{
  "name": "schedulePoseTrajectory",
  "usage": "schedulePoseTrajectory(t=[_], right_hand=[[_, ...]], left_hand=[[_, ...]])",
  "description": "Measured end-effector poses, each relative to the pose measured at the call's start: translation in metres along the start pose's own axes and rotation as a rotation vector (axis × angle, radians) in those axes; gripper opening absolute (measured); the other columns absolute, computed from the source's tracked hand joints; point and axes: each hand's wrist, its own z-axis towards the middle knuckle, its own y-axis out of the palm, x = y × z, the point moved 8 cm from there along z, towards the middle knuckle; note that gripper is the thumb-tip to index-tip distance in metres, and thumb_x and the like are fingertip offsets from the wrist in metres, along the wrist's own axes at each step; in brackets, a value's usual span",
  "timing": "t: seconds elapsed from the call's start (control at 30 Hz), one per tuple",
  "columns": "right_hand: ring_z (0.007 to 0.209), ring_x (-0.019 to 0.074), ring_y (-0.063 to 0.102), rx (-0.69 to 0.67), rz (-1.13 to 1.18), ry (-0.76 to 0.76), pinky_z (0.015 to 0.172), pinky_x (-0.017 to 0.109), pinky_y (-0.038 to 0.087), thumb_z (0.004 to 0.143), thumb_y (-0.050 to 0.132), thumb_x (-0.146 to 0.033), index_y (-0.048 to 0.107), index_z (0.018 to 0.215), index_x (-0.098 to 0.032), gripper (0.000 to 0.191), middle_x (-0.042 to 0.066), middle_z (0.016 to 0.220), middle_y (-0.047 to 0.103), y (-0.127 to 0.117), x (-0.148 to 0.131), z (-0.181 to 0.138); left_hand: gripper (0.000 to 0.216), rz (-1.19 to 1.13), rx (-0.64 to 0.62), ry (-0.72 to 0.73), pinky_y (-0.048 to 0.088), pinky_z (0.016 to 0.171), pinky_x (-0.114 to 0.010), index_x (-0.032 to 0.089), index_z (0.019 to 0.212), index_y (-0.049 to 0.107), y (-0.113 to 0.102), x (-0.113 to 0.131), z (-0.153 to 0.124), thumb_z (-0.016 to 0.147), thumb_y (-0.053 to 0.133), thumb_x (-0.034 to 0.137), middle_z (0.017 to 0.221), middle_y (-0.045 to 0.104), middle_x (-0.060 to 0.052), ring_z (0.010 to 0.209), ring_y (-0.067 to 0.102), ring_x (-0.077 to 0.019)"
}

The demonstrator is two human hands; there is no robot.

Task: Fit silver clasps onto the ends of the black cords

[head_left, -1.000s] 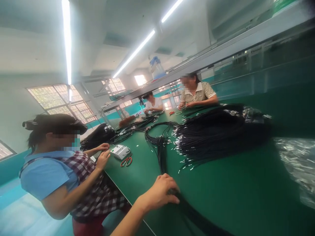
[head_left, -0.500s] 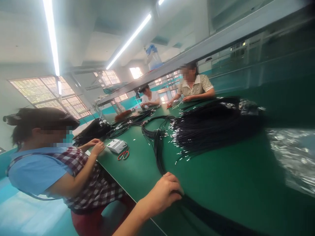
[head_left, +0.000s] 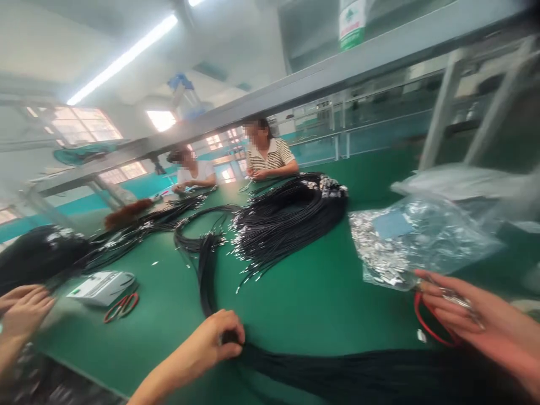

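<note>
Cords (head_left: 337, 374) in a black bundle lie along the near table (head_left: 304, 304) edge, left hand (head_left: 217, 337) clenched on them, right hand (head_left: 468, 315) gripping red scissors (head_left: 430, 326); bare green beyond.

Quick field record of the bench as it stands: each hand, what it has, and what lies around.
left hand: closed on the black cord bundle at the table's near edge
right hand: grips red-handled scissors
clear bag: holds small silver parts, beyond the right hand
cord pile: black, silver-tipped, mid-table
table: green surface
co-worker's hands: far left, near a white device and second scissors
</note>
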Motion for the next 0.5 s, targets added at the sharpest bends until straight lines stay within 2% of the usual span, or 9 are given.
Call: schedulePoseTrajectory(t=[0.1, 0.17, 0.3, 0.4, 0.5], right_hand=[[0.036, 0.0029, 0.027, -0.014, 0.089, 0.025, 0.023, 0.013, 0.025, 0.085, 0.053, -0.007, 0.059, 0.094, -0.009, 0.011, -0.002, 0.065, 0.038, 0.017, -0.003, -0.007], [0.036, 0.0023, 0.026, -0.045, 0.11, 0.016, 0.023, 0.012, 0.023, 0.089, 0.05, -0.008, 0.058, 0.093, -0.008, 0.009, -0.002, 0.066, 0.038, 0.021, -0.005, -0.007], [0.038, 0.0021, 0.027, -0.074, 0.115, -0.038, 0.025, 0.012, 0.023, 0.09, 0.048, -0.008, 0.057, 0.097, -0.006, 0.011, -0.001, 0.068, 0.04, 0.015, -0.015, -0.004], [0.039, 0.0022, 0.028, -0.06, 0.132, -0.08, 0.025, 0.012, 0.023, 0.089, 0.049, -0.006, 0.056, 0.099, -0.005, 0.012, -0.001, 0.068, 0.04, 0.009, -0.023, -0.003], [0.039, 0.0024, 0.029, -0.054, 0.141, -0.093, 0.025, 0.012, 0.023, 0.088, 0.049, -0.003, 0.056, 0.097, -0.004, 0.011, -0.001, 0.068, 0.04, 0.007, -0.027, 0.0]], left_hand=[[0.007, 0.058, -0.017, 0.045, 0.039, 0.077, -0.023, 0.02, 0.074, 0.062, 0.008, -0.004, 0.006, 0.078, 0.058, 0.025, 0.081, 0.059, 0.001, 0.083, 0.052, -0.0168], [0.012, 0.049, -0.013, 0.053, 0.039, 0.076, -0.023, 0.02, 0.072, 0.061, 0.008, -0.011, 0.011, 0.079, 0.059, 0.03, 0.079, 0.059, 0.0, 0.08, 0.051, -0.0171], [0.02, -0.07, -0.081, 0.074, 0.041, 0.073, -0.024, 0.021, 0.076, 0.058, -0.001, -0.019, 0.016, 0.081, 0.058, 0.04, 0.087, 0.062, -0.001, 0.079, 0.051, -0.018], [0.034, -0.129, -0.163, 0.027, 0.041, 0.067, -0.024, 0.02, 0.076, 0.058, -0.009, -0.022, 0.015, 0.081, 0.056, 0.054, 0.079, 0.061, -0.001, 0.074, 0.049, -0.0177], [0.042, -0.156, -0.213, -0.009, 0.042, 0.067, -0.024, 0.02, 0.083, 0.06, -0.008, -0.01, 0.014, 0.078, 0.055, 0.062, 0.078, 0.059, 0.0, 0.072, 0.047, -0.0164]])
